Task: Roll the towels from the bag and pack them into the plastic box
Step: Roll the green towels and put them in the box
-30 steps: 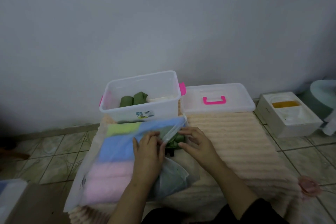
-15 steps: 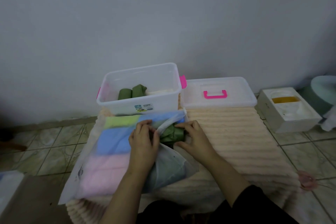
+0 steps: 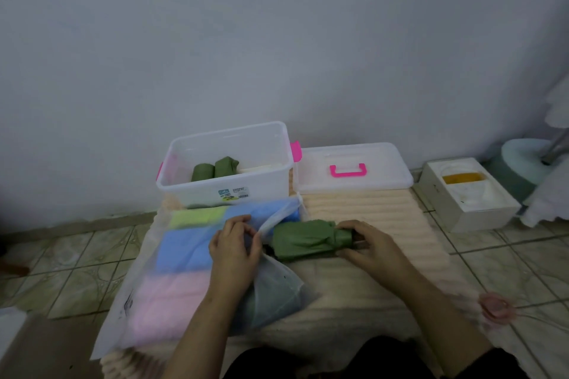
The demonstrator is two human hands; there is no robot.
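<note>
Two rolled green towels [image 3: 214, 168] are lying side by side in the clear plastic box [image 3: 226, 191], toward its left end, with something pale showing beside them against the right wall. One more green towel [image 3: 303, 238] is sitting half out of the bag's mouth, folded rather than rolled, resting on the ribbed peach mat [image 3: 385, 218]. One translucent bag [image 3: 172, 280] is lying in front of the box, and through it I am seeing three coloured layers: yellow-green at the far end, blue in the middle, pink nearest the person.

The left hand [image 3: 235, 251] is pinching the bag's open edge, fingers curled onto the plastic and lifting it. The right hand [image 3: 366, 244] is gripping the right end of the green towel, thumb below and fingers wrapped over the top.

One lid [image 3: 352, 168] with a pink handle is lying flat just right of the box, its left edge touching the box's pink latch. One white foam block [image 3: 468, 192] is standing farther right on the tiled floor [image 3: 61, 261]. Bare mat is stretching between the right hand and the lid.
</note>
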